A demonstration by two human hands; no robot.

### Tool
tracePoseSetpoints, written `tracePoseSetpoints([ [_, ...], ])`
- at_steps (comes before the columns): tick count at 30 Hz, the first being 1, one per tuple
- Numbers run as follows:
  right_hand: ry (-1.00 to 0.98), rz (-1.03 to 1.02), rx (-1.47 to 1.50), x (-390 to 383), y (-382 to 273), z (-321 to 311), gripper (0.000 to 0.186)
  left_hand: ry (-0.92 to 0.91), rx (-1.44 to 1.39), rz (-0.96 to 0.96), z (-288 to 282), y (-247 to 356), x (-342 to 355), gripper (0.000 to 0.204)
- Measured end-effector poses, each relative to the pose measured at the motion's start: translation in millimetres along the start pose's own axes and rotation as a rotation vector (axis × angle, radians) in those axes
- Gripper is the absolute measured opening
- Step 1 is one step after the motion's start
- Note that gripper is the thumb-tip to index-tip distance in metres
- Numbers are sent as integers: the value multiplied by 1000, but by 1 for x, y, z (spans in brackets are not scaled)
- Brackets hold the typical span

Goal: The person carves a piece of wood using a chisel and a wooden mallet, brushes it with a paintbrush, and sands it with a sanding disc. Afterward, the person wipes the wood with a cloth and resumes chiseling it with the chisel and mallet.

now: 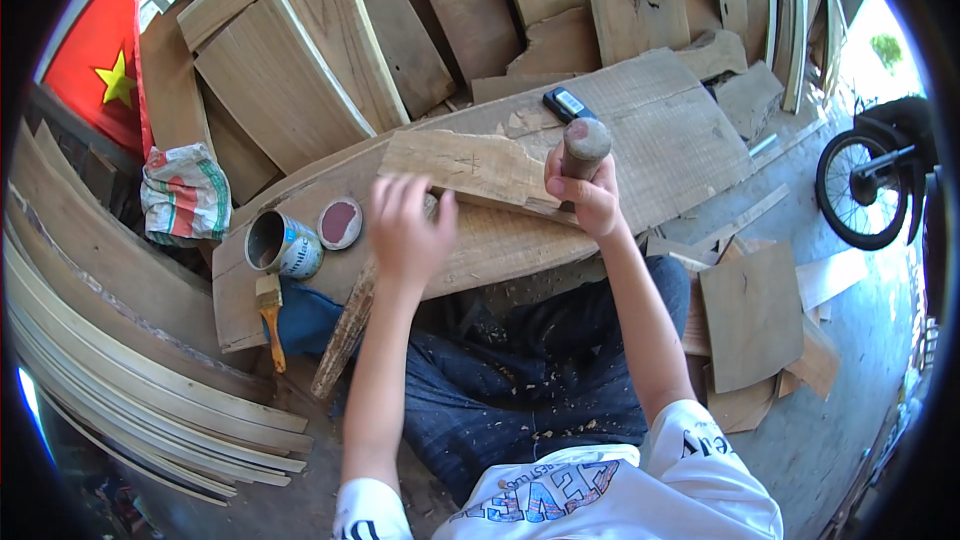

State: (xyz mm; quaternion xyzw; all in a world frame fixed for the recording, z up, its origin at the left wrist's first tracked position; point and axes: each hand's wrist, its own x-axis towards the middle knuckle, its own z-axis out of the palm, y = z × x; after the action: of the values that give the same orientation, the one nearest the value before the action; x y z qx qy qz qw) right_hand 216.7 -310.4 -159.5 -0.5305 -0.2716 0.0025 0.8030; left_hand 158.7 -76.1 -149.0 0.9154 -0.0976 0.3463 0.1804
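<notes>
My right hand [590, 200] grips an upright, thick, cylindrical wooden tool handle [585, 143] with a worn flat top, over the right part of a cut wooden board [465, 165]; the tool's lower end is hidden. My left hand [410, 225] has its fingers apart over a long, rough wooden club [340, 345], whose upper end is partly behind them; I cannot tell whether they touch it. Both boards, the cut one and the wide bench plank [660, 140] beneath it, lie in front of me. A small black device [562, 108] lies behind the cut board.
An open can [290, 245], a round lid [340, 225] and a paintbrush [270, 320] are at left on the plank. A woven sack [185, 195] and stacked strips [130, 390] are further left. Wood offcuts [750, 310] and a motorbike wheel [860, 190] are at right. Boards [450, 10] lean behind.
</notes>
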Motion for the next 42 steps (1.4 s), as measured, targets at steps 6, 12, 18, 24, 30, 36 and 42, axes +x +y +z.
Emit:
tracePoseSetpoints([
  [6, 248, 37, 12, 14, 15, 20, 16, -436, 48, -19, 117, -25, 71, 44],
  [12, 222, 29, -83, 38, 12, -5, 22, -590, 161, -211, 139, -14, 69, 52],
  [18, 41, 16, -214, 42, -5, -11, 19, -459, 144, -306, 132, -7, 63, 56],
  [24, 59, 0, -169, 49, 3, 0, 22, -396, 103, -277, 130, -24, 53, 56],
  [30, 117, 4, -85, 35, 7, -27, 21, -421, 166, -232, 126, -9, 55, 52],
  [36, 106, 24, -91, 36, 14, -28, 23, -480, 130, -238, 120, -17, 59, 54],
  [42, 113, 23, -43, 24, 19, -29, 24, -452, 137, -238, 114, -11, 59, 52],
])
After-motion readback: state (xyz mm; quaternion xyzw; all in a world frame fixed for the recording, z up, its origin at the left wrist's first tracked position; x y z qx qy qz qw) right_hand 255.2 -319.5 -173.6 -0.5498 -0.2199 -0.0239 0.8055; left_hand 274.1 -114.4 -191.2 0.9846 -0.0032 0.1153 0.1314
